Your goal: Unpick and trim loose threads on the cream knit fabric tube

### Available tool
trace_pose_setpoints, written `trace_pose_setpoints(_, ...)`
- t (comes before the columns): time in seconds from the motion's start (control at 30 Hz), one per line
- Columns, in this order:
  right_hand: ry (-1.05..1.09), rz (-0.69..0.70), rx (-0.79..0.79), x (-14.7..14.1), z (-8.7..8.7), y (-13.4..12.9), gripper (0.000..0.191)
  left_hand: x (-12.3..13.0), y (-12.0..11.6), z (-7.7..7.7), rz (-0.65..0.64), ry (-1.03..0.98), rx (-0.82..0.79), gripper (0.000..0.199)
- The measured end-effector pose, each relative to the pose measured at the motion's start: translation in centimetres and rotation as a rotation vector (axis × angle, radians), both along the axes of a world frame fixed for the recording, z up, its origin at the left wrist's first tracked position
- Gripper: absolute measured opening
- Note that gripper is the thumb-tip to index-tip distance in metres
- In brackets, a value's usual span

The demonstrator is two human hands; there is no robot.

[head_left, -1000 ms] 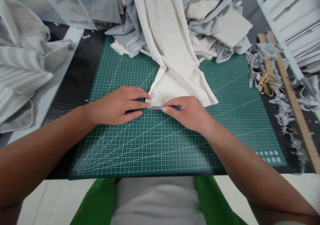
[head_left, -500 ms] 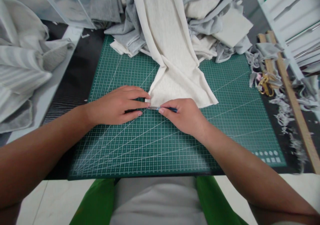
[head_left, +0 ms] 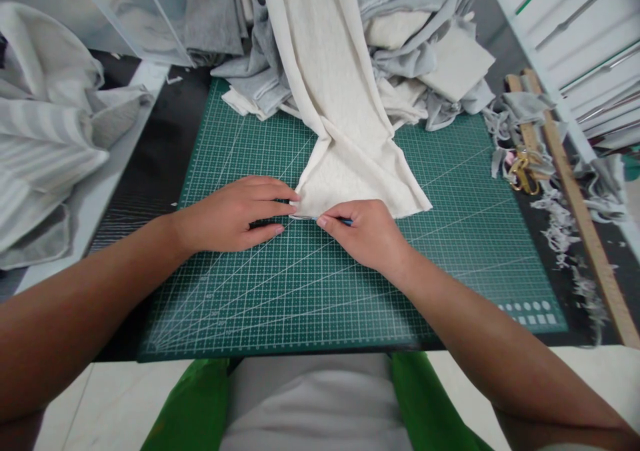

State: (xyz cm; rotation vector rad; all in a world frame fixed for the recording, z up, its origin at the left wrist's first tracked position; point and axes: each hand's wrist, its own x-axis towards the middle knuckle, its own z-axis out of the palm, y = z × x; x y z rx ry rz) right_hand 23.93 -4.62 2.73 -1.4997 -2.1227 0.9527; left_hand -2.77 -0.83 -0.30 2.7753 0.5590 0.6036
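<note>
- Green cutting mat (head_left: 280,291): supports cream fabric (head_left: 357,167), near edge at both hands.
- Left hand (head_left: 235,214): fingers spread, resting at fabric's left corner, gripping nothing.
- Right hand (head_left: 367,234): pinched around blue tool (head_left: 346,221).
- Progress: apparently mid-step at near edge; finished and remaining portions indistinguishable.

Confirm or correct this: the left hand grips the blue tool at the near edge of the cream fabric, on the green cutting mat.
The hand is wrong: in the head view, the right hand grips the blue tool at the near edge of the cream fabric, on the green cutting mat.
</note>
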Motion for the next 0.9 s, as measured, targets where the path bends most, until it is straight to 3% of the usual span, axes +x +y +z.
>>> trace_pose_setpoints(0.23,0.072,0.009,-0.019,0.35,-0.07,0.11,0.018,-0.14,-0.18,0.18,0.012,-0.040,-0.022,0.028)
trace_pose_setpoints(0.9,0.010,0.034,0.067,-0.32,-0.61,-0.27,0.020,-0.02,0.13,0.49,-0.010,-0.064,-0.045,0.022)
